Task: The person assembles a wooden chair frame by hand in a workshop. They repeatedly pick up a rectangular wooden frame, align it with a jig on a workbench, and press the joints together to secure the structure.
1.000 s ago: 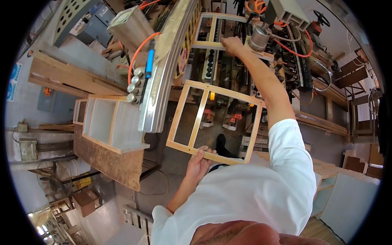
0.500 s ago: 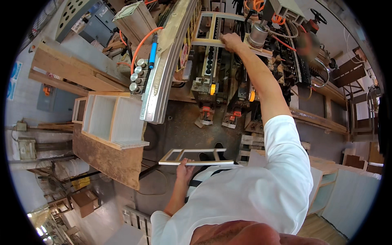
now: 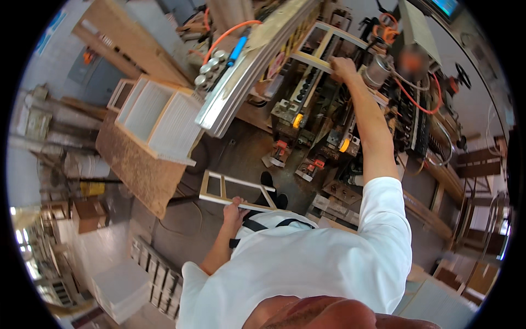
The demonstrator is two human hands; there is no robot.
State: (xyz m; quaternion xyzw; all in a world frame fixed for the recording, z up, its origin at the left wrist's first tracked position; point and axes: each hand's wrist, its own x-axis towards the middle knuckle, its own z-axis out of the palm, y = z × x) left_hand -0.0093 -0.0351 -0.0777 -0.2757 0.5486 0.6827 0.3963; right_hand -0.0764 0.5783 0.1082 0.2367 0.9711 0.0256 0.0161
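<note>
One wooden frame [image 3: 216,200] on person's side of machine [image 3: 286,113], left hand [image 3: 233,213] pinching its rail; second frame [image 3: 311,61] on machine, right hand [image 3: 343,69] at its edge, cannot tell whether grip pinches; both probably light, stiff, weaker at joints, best held by rails

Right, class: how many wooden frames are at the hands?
2: one frame in the left hand, a second frame on the machine at the right hand. More may be hidden.

Bright light glares at lower left; edges bend.
</note>
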